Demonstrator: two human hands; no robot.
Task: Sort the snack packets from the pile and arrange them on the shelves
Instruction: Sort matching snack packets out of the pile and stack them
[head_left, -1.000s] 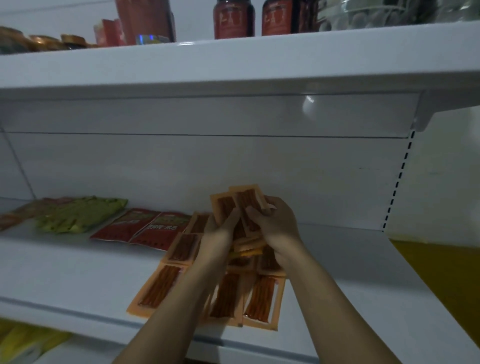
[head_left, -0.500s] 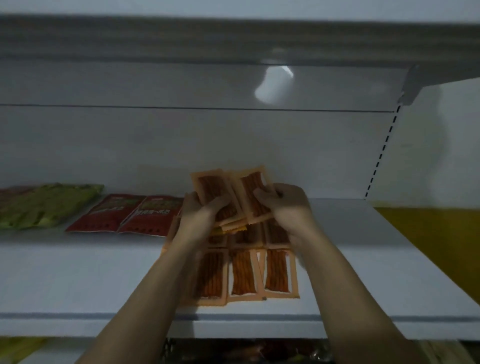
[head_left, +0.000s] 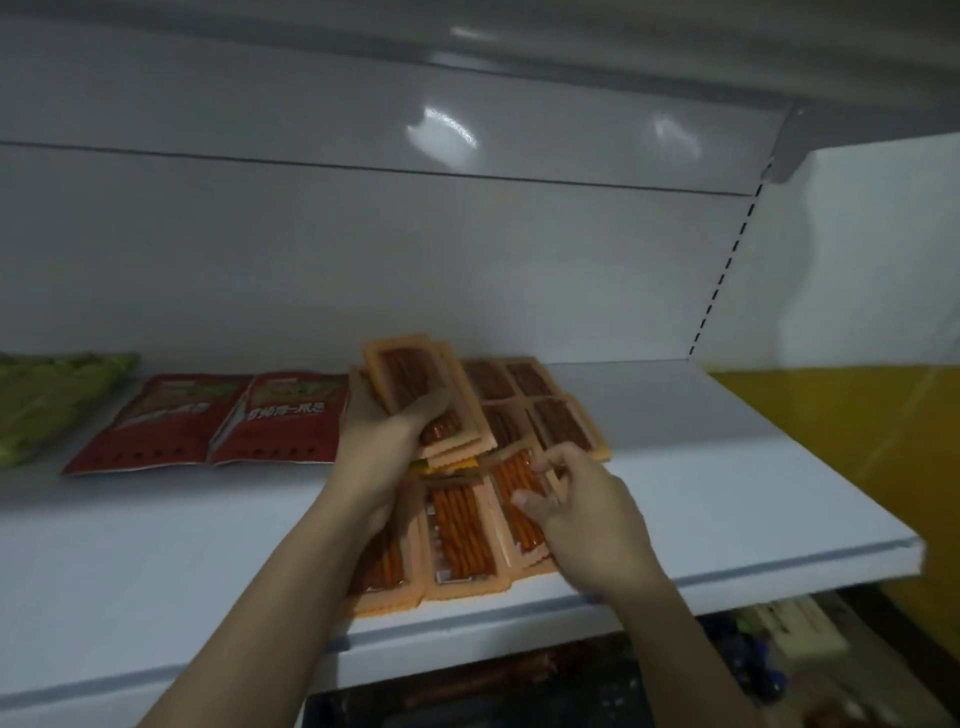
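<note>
Far left on the shelf (head_left: 727, 493), green packets (head_left: 47, 400) lie flat and are cut off by the frame edge. Just right of them, two red packets (head_left: 156, 421) lie side by side, edges touching, near the back wall. Next is the left hand (head_left: 384, 436), raised off the shelf, with fingers and thumb curled round a stack (head_left: 415, 384) of orange stick-snack packets. The stack tilts up and back, and the thumb lies across its front face. Under and in front of that hand, laid packets (head_left: 462, 530) of the same orange kind lie flat in rows, reaching from the front lip to the back; the left forearm hides part of the front-left one. A tilted packet (head_left: 483, 462) sticks out from below the stack toward the right hand (head_left: 582, 514). That hand hovers over the front-right laid packets with its fingers loosely bent. Its forefinger tip is at the tilted packet's end and its thumb is apart from that finger. Blur, so cannot tell if it grips the packet. The shelf to the right of the orange packets is bare white. A yellow wall (head_left: 857, 441) shows past the shelf end.
</note>
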